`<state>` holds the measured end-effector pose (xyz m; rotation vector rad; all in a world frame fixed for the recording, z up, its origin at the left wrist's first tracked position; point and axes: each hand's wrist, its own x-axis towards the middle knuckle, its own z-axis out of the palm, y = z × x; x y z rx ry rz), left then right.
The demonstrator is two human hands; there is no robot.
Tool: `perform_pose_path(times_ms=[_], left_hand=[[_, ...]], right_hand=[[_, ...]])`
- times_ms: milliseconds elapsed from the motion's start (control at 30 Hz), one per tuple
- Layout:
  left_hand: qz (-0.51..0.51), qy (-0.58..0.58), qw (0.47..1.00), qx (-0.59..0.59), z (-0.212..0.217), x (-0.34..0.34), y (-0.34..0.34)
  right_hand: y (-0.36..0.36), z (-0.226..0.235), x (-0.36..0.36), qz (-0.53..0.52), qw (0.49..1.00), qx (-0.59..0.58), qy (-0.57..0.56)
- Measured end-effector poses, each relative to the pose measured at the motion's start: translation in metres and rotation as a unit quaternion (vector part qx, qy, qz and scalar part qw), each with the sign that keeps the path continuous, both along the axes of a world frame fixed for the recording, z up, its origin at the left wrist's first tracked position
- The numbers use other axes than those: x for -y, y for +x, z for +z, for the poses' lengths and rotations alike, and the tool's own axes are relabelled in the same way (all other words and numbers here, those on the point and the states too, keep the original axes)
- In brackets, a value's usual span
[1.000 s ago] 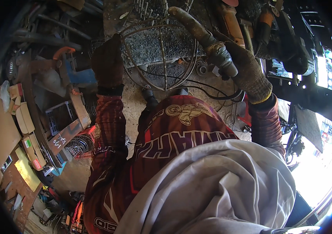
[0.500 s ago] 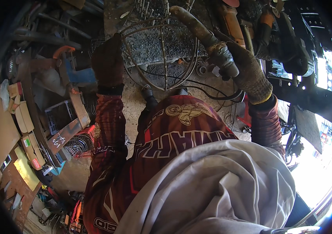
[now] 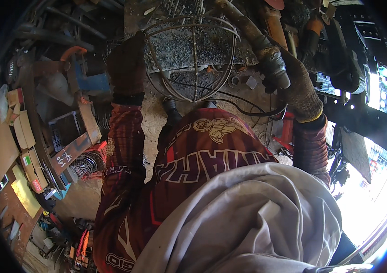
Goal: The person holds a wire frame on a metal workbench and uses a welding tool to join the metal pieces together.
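My left hand (image 3: 127, 66), in a dark glove, is closed on the left side of a round wire frame (image 3: 194, 59), a cage of bent metal rods. The frame hangs tilted over the near edge of a grit-covered workbench (image 3: 161, 54). My right hand (image 3: 300, 86), in a grey knitted glove, is wrapped round a thick, worn pipe-shaped tool (image 3: 248, 29) with a lumpy, wrapped-looking near end. The tool slants up and left, its far end beyond the frame's right rim. My right fingers are partly hidden behind it.
Thin metal rods (image 3: 175, 9) stand at the bench's back. Orange-bodied power tools (image 3: 312, 29) lie to the right. A black cable (image 3: 243, 105) loops below the bench. On the left are cardboard boxes (image 3: 32, 170), a blue metal piece (image 3: 92, 83) and wire coils (image 3: 84, 167) by a red crate.
My right hand has shifted slightly right with the pipe-shaped tool, whose far end moved up and right. The wire frame has tilted, and its upper ring looks wider open.
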<state>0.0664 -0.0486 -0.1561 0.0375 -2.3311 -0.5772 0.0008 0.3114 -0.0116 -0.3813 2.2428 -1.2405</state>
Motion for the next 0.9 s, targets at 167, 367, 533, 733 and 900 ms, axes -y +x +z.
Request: perform_pose_path(times_ms=[167, 367, 533, 733, 900], left_hand=[[-0.004, -0.008, 1.0, -0.024, -0.005, 0.003, -0.002], [-0.006, -0.015, 1.0, -0.021, -0.005, 0.005, -0.003], [-0.007, -0.021, 1.0, -0.019, -0.002, 0.005, -0.003], [-0.001, -0.026, 1.0, -0.01, 0.003, 0.003, 0.0], [-0.004, -0.022, 1.0, -0.021, 0.0, 0.006, -0.001]], right_hand=[[0.003, 0.004, 0.005, 0.023, 0.999, -0.027, 0.026], [0.002, 0.005, 0.013, 0.059, 0.994, -0.081, 0.047], [0.001, 0.003, 0.011, 0.092, 0.985, -0.136, 0.061], [0.002, -0.003, 0.009, 0.084, 0.987, -0.133, 0.021], [0.002, -0.002, 0.012, 0.094, 0.983, -0.151, 0.037]])
